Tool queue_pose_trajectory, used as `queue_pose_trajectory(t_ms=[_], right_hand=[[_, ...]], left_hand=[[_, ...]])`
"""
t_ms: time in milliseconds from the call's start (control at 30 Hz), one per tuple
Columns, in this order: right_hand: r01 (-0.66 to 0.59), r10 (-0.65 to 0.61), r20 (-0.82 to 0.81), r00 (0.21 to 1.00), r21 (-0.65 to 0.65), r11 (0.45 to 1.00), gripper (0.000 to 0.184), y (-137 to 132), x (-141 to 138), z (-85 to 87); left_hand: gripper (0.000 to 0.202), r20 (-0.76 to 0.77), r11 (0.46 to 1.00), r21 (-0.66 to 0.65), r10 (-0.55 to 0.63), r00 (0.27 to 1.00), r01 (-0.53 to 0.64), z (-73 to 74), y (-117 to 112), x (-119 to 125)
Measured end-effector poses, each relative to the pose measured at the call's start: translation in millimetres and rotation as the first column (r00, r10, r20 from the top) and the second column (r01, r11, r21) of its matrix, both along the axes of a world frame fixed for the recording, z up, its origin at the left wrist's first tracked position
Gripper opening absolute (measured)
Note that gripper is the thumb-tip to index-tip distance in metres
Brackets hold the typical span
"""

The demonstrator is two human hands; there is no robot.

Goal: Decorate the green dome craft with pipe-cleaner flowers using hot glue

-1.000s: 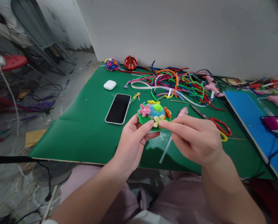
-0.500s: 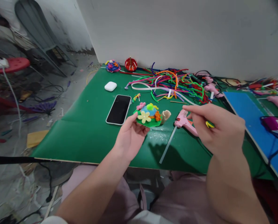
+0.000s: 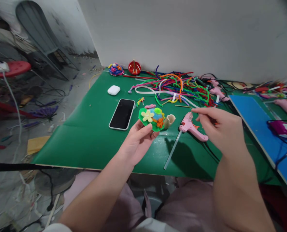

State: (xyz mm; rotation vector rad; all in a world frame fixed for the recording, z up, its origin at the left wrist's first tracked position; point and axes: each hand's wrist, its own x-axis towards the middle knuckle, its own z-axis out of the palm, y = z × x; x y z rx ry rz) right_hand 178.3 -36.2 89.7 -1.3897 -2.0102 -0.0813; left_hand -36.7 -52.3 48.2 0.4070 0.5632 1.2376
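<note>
My left hand (image 3: 140, 140) grips a small craft hat (image 3: 155, 113) by its green brim, thumb on top. The hat has a blue dome with a lime-green spot, and yellow, pink and orange fuzzy flowers. My right hand (image 3: 222, 127) hovers at the right with index finger and thumb stretched out and slightly apart, the other fingers curled; nothing shows clearly between them. Just left of its fingertips a pink glue gun (image 3: 190, 126) lies on the table, a clear glue stick (image 3: 173, 149) jutting from its back. A beige hollow tube (image 3: 169, 121) stands beside the hat.
The green table (image 3: 85, 138) carries a phone (image 3: 122, 114), a white earbud case (image 3: 114, 90) and a tangle of pipe cleaners (image 3: 172, 85). Two small craft pieces, one red (image 3: 134, 68), sit at the back. A blue board (image 3: 261, 135) lies right; a grey wall (image 3: 182, 32) rises behind.
My left hand has tilted and turned the hat, so its flowers face differently and more brim shows. My right hand has shifted slightly, uncovering more of the glue gun's handle.
</note>
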Motion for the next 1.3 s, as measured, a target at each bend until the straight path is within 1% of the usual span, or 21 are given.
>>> queue_pose_trajectory(t_ms=[133,200,267,300,333,367,433,500,600,633,667,700,800,833,900,1000,1067,1133,1200,1233,1300], right_hand=[[0.018,-0.018,-0.015,1.000,0.005,1.000,0.023,0.6,5.2,0.5],[0.063,-0.063,-0.014,0.998,-0.016,0.998,0.022,2.8,14.8,0.5],[0.148,-0.145,0.030,0.989,-0.109,0.983,0.020,6.9,29.0,-1.7],[0.194,-0.182,0.080,0.980,-0.179,0.965,0.019,9.6,36.7,-4.1],[0.217,-0.187,0.134,0.973,-0.270,0.938,0.019,12.8,44.1,-7.5],[0.246,-0.188,0.190,0.964,-0.360,0.900,0.024,16.1,50.7,-11.8],[0.259,-0.142,0.258,0.956,-0.508,0.821,0.032,22.8,59.4,-21.8],[0.273,-0.098,0.310,0.946,-0.593,0.758,0.038,28.5,61.7,-31.3],[0.266,0.033,0.380,0.924,-0.704,0.659,0.036,33.6,57.5,-40.7],[0.268,0.069,0.399,0.914,-0.725,0.635,0.035,34.5,55.4,-42.7],[0.277,0.094,0.422,0.902,-0.731,0.624,0.034,35.0,53.3,-44.5],[0.297,0.097,0.453,0.886,-0.717,0.630,0.035,35.4,51.3,-46.2],[0.378,0.044,0.557,0.829,-0.618,0.690,0.037,36.1,47.3,-51.4],[0.394,0.031,0.576,0.817,-0.597,0.699,0.038,36.4,46.7,-53.1],[0.399,0.027,0.577,0.816,-0.596,0.697,0.037,36.8,47.4,-55.6],[0.338,0.046,0.505,0.862,-0.640,0.691,0.030,36.2,52.4,-55.1],[0.250,0.045,0.399,0.916,-0.654,0.714,0.028,34.3,56.8,-51.2],[0.137,0.031,0.233,0.972,-0.666,0.734,0.028,31.2,60.6,-45.2],[0.014,-0.001,0.019,1.000,-0.683,0.730,0.031,27.8,62.9,-38.9],[-0.049,-0.021,-0.093,0.995,-0.688,0.724,0.033,26.1,63.4,-36.0],[-0.148,-0.068,-0.283,0.957,-0.676,0.722,0.036,23.0,62.9,-31.5]], left_hand=[[0.024,-0.009,1.000,0.010,-0.023,1.000,0.024,0.0,0.6,0.3],[0.023,-0.015,1.000,0.001,-0.021,1.000,0.021,-0.5,1.5,-0.3],[0.023,-0.022,1.000,-0.011,-0.017,1.000,0.017,-1.2,2.5,-1.2],[0.023,-0.023,1.000,-0.015,-0.016,1.000,0.015,-1.4,2.9,-1.6],[0.023,-0.022,1.000,-0.018,-0.016,1.000,0.016,-1.7,3.1,-2.0],[0.023,-0.019,1.000,-0.021,-0.018,1.000,0.018,-1.8,3.3,-2.3],[0.023,-0.011,1.000,-0.024,-0.019,1.000,0.019,-2.1,3.4,-2.5],[0.021,-0.005,1.000,-0.021,-0.021,1.000,0.021,-2.4,3.5,-2.4],[0.021,-0.004,1.000,-0.007,-0.021,1.000,0.021,-3.4,3.9,-2.3],[0.022,-0.009,1.000,-0.006,-0.019,1.000,0.019,-3.9,4.2,-2.3],[0.023,-0.016,1.000,-0.004,-0.016,1.000,0.016,-4.3,4.4,-2.4],[0.023,-0.025,1.000,-0.002,-0.012,1.000,0.012,-4.8,4.6,-2.5],[0.021,-0.068,1.000,0.020,0.002,0.998,-0.001,-5.8,4.9,-3.0],[0.020,-0.083,1.000,0.029,0.008,0.997,-0.006,-6.0,4.9,-3.1],[0.018,-0.108,0.999,0.041,0.023,0.994,-0.019,-6.4,5.0,-3.2],[0.016,-0.119,0.998,0.048,0.044,0.992,-0.038,-6.6,5.3,-3.3],[0.016,-0.114,0.998,0.054,0.051,0.992,-0.045,-6.5,5.7,-3.3],[0.016,-0.104,0.997,0.060,0.056,0.993,-0.050,-6.3,6.1,-3.1],[0.017,-0.094,0.997,0.058,0.064,0.994,-0.058,-6.3,6.7,-3.1],[0.018,-0.089,0.997,0.052,0.067,0.994,-0.063,-6.5,7.1,-3.2],[0.020,-0.075,0.997,0.038,0.074,0.994,-0.071,-7.3,8.0,-3.5]])
